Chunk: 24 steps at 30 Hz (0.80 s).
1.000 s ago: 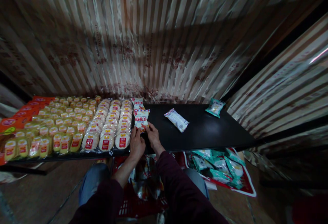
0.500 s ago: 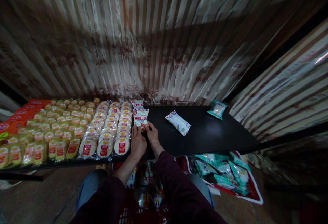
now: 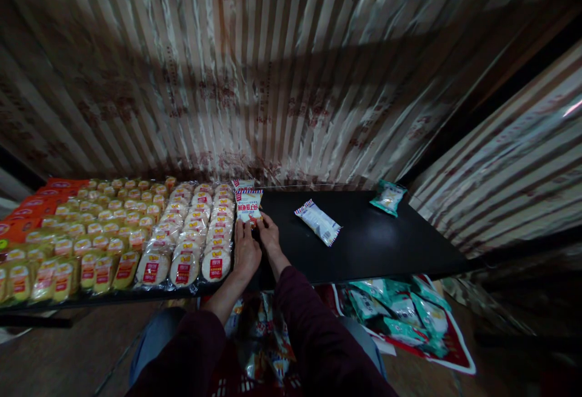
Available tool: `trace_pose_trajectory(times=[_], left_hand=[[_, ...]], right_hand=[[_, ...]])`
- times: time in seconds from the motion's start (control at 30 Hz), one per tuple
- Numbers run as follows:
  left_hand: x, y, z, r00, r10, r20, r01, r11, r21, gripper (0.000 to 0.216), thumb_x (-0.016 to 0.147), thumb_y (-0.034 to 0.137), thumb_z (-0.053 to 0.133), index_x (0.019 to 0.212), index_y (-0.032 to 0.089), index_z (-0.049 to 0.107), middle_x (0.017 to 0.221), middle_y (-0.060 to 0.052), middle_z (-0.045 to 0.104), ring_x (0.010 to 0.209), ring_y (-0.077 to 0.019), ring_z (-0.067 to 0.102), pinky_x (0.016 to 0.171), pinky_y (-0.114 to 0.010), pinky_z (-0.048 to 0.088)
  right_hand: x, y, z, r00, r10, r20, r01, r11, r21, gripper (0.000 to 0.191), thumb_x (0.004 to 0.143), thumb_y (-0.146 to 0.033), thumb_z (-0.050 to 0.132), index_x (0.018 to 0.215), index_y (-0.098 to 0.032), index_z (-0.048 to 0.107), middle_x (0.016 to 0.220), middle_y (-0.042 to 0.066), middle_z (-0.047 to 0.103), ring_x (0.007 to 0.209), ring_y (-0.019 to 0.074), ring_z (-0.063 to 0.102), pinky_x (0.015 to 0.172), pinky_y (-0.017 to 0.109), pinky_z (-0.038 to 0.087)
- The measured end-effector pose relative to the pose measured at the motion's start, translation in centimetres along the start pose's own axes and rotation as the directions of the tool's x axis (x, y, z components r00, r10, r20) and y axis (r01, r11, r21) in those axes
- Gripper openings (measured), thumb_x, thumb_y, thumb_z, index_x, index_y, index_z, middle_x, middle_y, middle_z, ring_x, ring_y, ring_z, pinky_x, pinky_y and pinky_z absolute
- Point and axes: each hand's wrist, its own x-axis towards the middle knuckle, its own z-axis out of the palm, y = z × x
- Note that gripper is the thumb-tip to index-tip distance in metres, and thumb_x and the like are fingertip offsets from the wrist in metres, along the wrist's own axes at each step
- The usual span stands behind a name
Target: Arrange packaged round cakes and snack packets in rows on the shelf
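A white snack packet (image 3: 248, 205) with red print and striped ends lies on the black shelf, right beside the rows of round crackers. My left hand (image 3: 247, 253) has its fingers on the packet's near left edge. At the near right corner, my right hand (image 3: 270, 236) pinches the same packet. Behind it, partly covered, another red-and-white packet (image 3: 243, 184) rests near the curtain. To the left stand rows of clear-wrapped round crackers (image 3: 216, 262). Out to the right, a similar white packet (image 3: 318, 221) lies back side up, apart from both hands.
Yellow-wrapped cakes (image 3: 102, 227) and orange packets (image 3: 45, 203) fill the shelf's left. A green packet (image 3: 388, 197) sits at the far right of the black shelf (image 3: 364, 251). Below are a red basket (image 3: 459, 351) of green packets and another with packets (image 3: 264, 348). A striped curtain (image 3: 273, 82) hangs behind.
The view has shifted slightly. Both hands stay at the near end of the packet, which has barely moved.
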Motion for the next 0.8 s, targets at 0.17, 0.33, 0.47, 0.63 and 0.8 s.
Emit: trace_pose_trajectory(times=[0.17,0.33,0.47,0.63,0.8], left_hand=[[0.7,-0.3,0.5,0.999,0.010,-0.031,-0.010,1.000,-0.017,0.059,0.072,0.005,0.046,0.131,0.007,0.047,0.147,-0.020,0.035,0.140,-0.0297,0.026,0.115,-0.045,0.025],[1.0,-0.6,0.6,0.999,0.014,-0.030,-0.014,1.000,0.012,0.058,0.072,0.004,0.047,0.130,0.006,0.048,0.146,-0.021,0.035,0.140,-0.0309,0.027,0.114,-0.046,0.027],[0.8,-0.6,0.4,0.999,0.030,-0.039,-0.027,0.997,0.066,0.057,0.073,0.004,0.046,0.130,0.004,0.048,0.145,-0.024,0.035,0.139,-0.0320,0.028,0.113,-0.046,0.028],[0.7,-0.8,0.7,0.996,0.048,-0.076,-0.042,0.995,0.086,0.056,0.072,0.006,0.048,0.129,0.006,0.048,0.143,-0.021,0.040,0.137,-0.0314,0.033,0.112,-0.046,0.030],[0.8,-0.8,0.8,0.997,0.051,-0.063,-0.044,0.992,0.115,0.058,0.073,0.007,0.047,0.130,0.004,0.046,0.144,-0.023,0.039,0.137,-0.0324,0.031,0.112,-0.048,0.028]], right_hand=[[0.5,0.1,0.3,1.000,-0.012,-0.005,0.011,0.998,-0.065,0.038,0.074,-0.034,0.058,0.108,-0.021,0.067,0.103,0.004,0.072,0.090,0.0182,0.066,0.085,0.032,0.052],[0.6,-0.2,0.1,0.994,-0.104,0.019,0.105,0.949,-0.298,0.037,0.080,-0.034,0.053,0.113,-0.021,0.065,0.108,0.006,0.070,0.097,0.0200,0.063,0.092,0.035,0.047],[0.7,-0.8,-0.3,0.974,-0.222,0.033,0.204,0.814,-0.544,0.034,0.080,-0.030,0.053,0.110,-0.019,0.067,0.116,0.009,0.066,0.111,0.0226,0.055,0.103,0.039,0.037],[1.4,-0.8,-0.5,0.956,-0.289,0.047,0.265,0.789,-0.555,0.047,0.080,-0.039,0.056,0.120,-0.015,0.059,0.133,0.013,0.054,0.128,0.0247,0.043,0.110,0.042,0.028],[2.7,-1.0,-0.1,0.979,-0.175,0.109,0.206,0.849,-0.487,0.057,0.079,-0.045,0.057,0.128,-0.016,0.054,0.139,0.012,0.050,0.134,0.0267,0.038,0.113,0.041,0.024]])
